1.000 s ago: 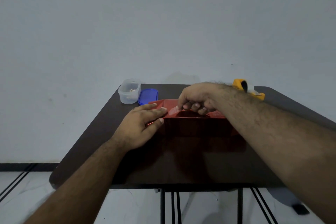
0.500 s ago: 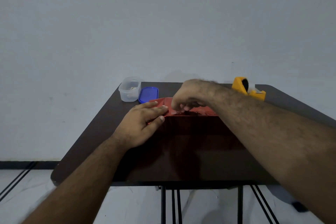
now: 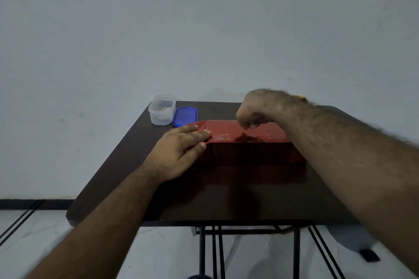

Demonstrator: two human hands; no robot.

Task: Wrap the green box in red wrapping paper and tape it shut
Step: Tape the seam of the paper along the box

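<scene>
Paper (image 3: 229, 130) now covers the box completely — no green shows anywhere, and the parcel sits near the middle of the dark table (image 3: 127, 156), just this side of a clear plastic tub (image 3: 162, 110) and its blue lid (image 3: 184, 116). A second ago the right hand (image 3: 256, 108) was low on the top face with its fingers working at the seam; it has since lifted and curled into a loose fist just above the crumpled overlap, and whether it pinches a bit of paper or tape I cannot tell. The left hand (image 3: 179, 152) has stayed put, fingers straight and flat, pressing the left end of the top down. The yellow tape holder seen earlier behind the parcel is now almost wholly hidden by the right wrist. My reading — the top seam is gathered but looks rumpled and not yet smoothed, so taping is probably the step in hand.
</scene>
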